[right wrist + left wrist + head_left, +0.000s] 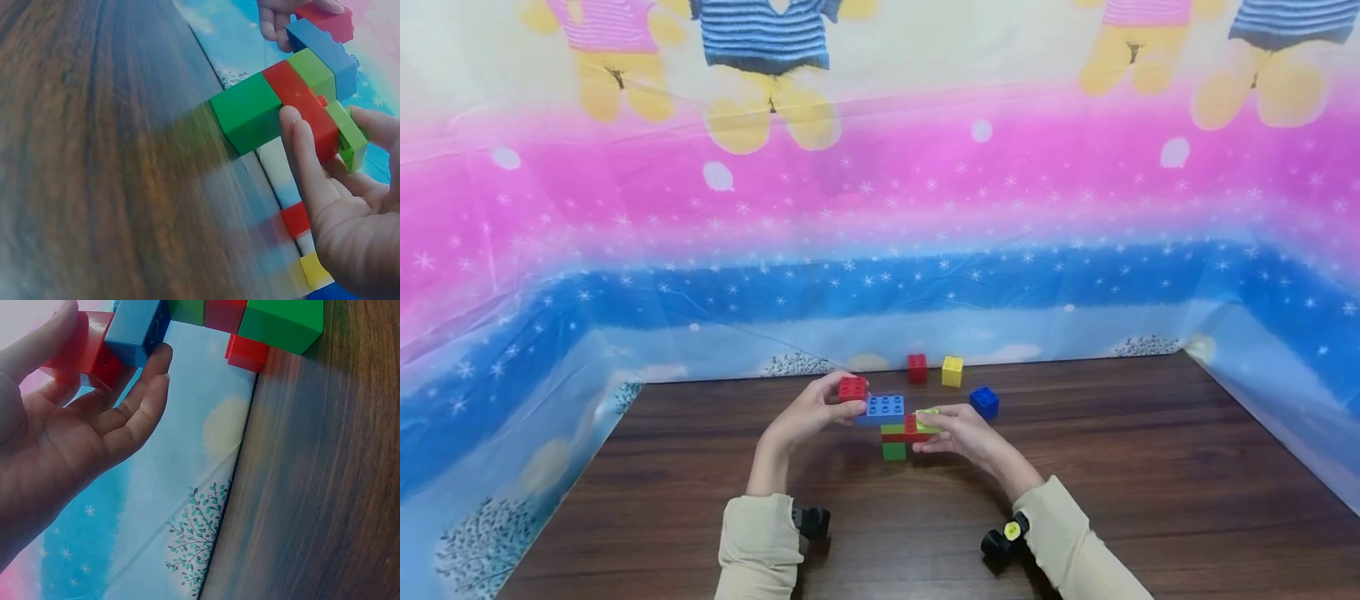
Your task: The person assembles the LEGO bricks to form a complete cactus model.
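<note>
**Top-heavy brick stack, held from both ends**

I judged tipping the main risk: the stack (895,429) of plastic bricks stood on one small green cube brick (893,451) on the dark wooden table (1150,483), with wider layers overhanging. A downward press on the far end could lever it over or pop the joints.

My left hand (805,414) pinched a small red plastic brick (852,388), thumb above and fingers below, against the end of the long blue studded brick (883,407). My right hand (964,435) clamped the red middle brick (303,106) and the lime brick (347,134) at the opposite end. The stack lay between both grips, on the table.
</note>
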A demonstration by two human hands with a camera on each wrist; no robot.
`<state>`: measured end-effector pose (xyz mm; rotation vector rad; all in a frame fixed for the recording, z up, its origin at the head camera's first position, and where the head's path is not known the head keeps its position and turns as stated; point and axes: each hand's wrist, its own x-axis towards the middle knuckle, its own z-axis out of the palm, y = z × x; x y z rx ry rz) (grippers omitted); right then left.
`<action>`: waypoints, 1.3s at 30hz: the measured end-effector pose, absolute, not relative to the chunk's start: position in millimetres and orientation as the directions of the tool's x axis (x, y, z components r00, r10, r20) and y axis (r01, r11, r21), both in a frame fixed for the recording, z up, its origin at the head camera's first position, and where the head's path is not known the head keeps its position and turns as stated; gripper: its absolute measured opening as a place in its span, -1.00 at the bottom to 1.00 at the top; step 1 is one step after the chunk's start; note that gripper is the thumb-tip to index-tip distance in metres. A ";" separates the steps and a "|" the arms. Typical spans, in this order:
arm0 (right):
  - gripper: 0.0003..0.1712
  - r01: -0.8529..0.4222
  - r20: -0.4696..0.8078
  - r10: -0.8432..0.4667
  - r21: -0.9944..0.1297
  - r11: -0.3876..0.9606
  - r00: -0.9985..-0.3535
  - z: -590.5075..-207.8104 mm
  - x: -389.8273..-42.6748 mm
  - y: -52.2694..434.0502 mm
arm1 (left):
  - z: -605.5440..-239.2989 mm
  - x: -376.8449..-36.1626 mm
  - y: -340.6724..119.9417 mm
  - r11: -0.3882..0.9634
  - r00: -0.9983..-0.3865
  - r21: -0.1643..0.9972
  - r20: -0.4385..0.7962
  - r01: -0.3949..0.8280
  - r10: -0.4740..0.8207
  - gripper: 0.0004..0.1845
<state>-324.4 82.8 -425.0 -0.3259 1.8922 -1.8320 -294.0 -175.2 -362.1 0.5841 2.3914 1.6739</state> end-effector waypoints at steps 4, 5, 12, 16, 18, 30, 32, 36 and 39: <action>-0.33 0.139 -0.170 -0.483 -0.985 0.101 -0.859 -426.8 -325.0 81.9 | -362.4 -293.1 -176.4 0.299 -0.914 0.929 0.085 0.216 0.396 -0.60; -0.33 0.134 -0.169 -0.479 -0.985 0.106 -0.862 -427.1 -325.0 81.6 | -362.4 -292.7 -176.6 0.301 -0.915 0.929 0.083 0.214 0.394 -0.61; -0.40 0.074 -0.143 -0.398 -0.980 0.183 -0.906 -426.8 -324.3 79.7 | -362.7 -291.9 -176.8 0.302 -0.917 0.930 0.081 0.211 0.391 -0.62; -0.44 0.008 -0.098 -0.363 -0.970 0.242 -0.926 -425.4 -325.1 81.9 | -362.3 -292.1 -176.3 0.301 -0.916 0.930 0.082 0.212 0.392 -0.62; -0.44 -0.028 -0.069 -0.358 -0.966 0.258 -0.931 -424.3 -326.0 84.8 | -362.1 -292.1 -175.8 0.298 -0.916 0.930 0.084 0.213 0.392 -0.62; -0.50 -0.077 0.046 -0.189 -0.985 0.157 -0.981 -410.6 -337.6 109.6 | -361.0 -293.0 -174.0 0.293 -0.912 0.929 0.097 0.226 0.398 -0.63; -0.51 -0.076 0.053 -0.144 -0.985 0.155 -0.988 -408.8 -340.0 113.0 | -361.1 -293.3 -173.8 0.297 -0.913 0.928 0.096 0.226 0.397 -0.63; -0.57 -0.075 0.063 -0.076 -0.983 0.169 -0.995 -407.1 -344.3 120.9 | -360.9 -293.9 -173.4 0.302 -0.914 0.926 0.093 0.225 0.396 -0.62; -0.59 -0.077 0.068 -0.054 -0.980 0.183 -0.996 -406.5 -346.3 127.6 | -360.9 -294.3 -172.7 0.295 -0.914 0.930 0.091 0.220 0.396 -0.60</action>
